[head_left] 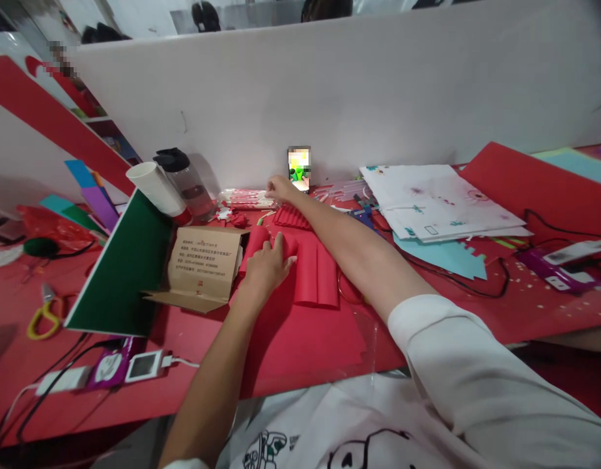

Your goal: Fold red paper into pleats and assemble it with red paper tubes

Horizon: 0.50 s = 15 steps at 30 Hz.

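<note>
My left hand (267,266) rests on red rolled paper tubes (307,277), its index finger stretched forward and its thumb apart. The tubes lie side by side on a flat red paper sheet (305,342). Farther back, my right hand (282,189) is closed with the fingertips together at the end of a clear packet of thin sticks (246,198). Whatever is between those fingertips is too small to make out. Below the right wrist lies a pleated red paper piece (291,217). A lit phone (299,168) leans on the partition behind.
A brown cardboard box (202,264) and a green board (119,273) stand left, with a bottle (187,182) and white roll (158,192) behind. Yellow-handled scissors (45,319) lie far left. Printed white sheets (437,198) and cables are right. A partition (339,91) closes the back.
</note>
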Motion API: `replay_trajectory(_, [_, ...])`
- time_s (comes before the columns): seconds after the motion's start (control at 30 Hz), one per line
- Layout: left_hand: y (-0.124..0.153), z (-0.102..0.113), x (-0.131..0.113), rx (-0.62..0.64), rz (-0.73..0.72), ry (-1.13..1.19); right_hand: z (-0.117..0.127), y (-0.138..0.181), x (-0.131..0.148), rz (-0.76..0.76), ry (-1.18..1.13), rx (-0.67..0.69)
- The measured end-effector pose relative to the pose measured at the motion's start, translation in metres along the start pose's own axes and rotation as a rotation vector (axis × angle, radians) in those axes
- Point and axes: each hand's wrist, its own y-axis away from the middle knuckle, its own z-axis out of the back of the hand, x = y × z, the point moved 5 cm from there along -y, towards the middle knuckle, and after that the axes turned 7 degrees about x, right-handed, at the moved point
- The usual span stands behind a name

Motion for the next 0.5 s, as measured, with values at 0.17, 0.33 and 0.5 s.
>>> replay_trajectory(0.17, [-0.002,-0.001,0.001,-0.005,-0.028,0.011,-0.001,0.0,0.003,0.089,-0.003,0.08])
replay_trajectory(0.33, [-0.003,-0.002,0.001,0.004,-0.028,0.016,0.002,-0.002,0.005,0.063,0.009,0.074])
replay_trajectory(0.5, [0.002,0.007,0.002,-0.065,-0.02,0.005,0.006,-0.001,-0.006,0.045,-0.006,0.06])
